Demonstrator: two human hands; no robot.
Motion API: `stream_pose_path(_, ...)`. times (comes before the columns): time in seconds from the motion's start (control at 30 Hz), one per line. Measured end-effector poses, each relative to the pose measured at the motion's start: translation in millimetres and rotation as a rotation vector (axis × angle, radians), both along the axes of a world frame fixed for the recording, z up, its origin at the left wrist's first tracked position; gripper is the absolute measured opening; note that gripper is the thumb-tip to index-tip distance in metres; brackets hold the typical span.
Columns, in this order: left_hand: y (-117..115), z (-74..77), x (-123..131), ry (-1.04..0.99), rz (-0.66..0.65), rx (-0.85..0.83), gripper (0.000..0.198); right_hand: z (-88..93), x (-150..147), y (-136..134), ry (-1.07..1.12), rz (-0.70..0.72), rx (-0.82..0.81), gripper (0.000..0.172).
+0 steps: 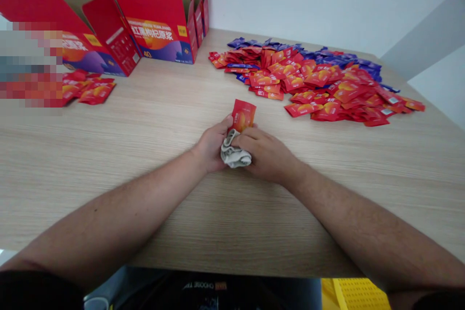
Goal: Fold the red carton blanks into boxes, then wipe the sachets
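Observation:
Over the middle of the table, my left hand (212, 144) is closed on a red sachet (242, 114) with an orange print, its thumb along the left edge. My right hand (269, 154) grips a bunched grey-white cloth (236, 156) against the lower part of that sachet. The sachet's upper half shows; its lower end is hidden behind the cloth and fingers. Beyond my hands, to the right, lies a wide heap of red sachets (327, 82), with purple-blue sachets (354, 60) mostly along its back edge.
Red cardboard boxes (156, 14) stand open at the back left. In front of them lies a smaller pile of red sachets (95, 91), partly covered by a blurred patch. A white wall (308, 0) borders the table (127, 140). A yellow crate (358, 293) sits below the front edge.

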State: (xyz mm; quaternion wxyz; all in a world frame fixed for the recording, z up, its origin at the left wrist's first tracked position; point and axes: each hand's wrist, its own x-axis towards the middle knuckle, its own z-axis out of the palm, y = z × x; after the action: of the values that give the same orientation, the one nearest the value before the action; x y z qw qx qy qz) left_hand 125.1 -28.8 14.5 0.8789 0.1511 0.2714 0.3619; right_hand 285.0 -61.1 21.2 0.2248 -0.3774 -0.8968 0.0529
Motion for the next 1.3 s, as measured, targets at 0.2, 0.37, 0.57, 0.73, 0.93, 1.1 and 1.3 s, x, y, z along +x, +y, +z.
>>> stream_pose_path(0.2,3,-3.5,-1,-0.028,0.003,0.004,0.043,-2.8,-2,2,-0.012,0.012,-0.046,0.013)
stream_pose_path(0.37,3,-2.0,-1,-0.035,0.068,0.058,0.044,-4.1,-1,2,0.038,-0.143,-0.04,0.015)
stream_pose_path(0.57,0,-1.2,-3,0.005,0.039,0.036,0.042,-3.5,-5,-2,0.063,-0.042,-0.012,0.013)
stream_pose_path(0.73,-5,-6.9,0,0.001,0.047,0.142,0.023,0.8,7,10,0.147,-0.108,0.081,0.013)
stream_pose_path(0.93,-7,-13.2,3,-0.007,-0.066,0.272,0.025,7.2,17,18,0.283,-0.247,0.217,0.013)
stream_pose_path(1.1,-7,-10.6,3,0.015,-0.066,0.257,0.028,8.1,19,21,0.231,-0.205,0.182,0.016)
stream_pose_path(1.3,-8,0.0,-7,0.123,-0.112,0.134,0.039,3.6,57,51,0.449,-0.656,0.051,0.024)
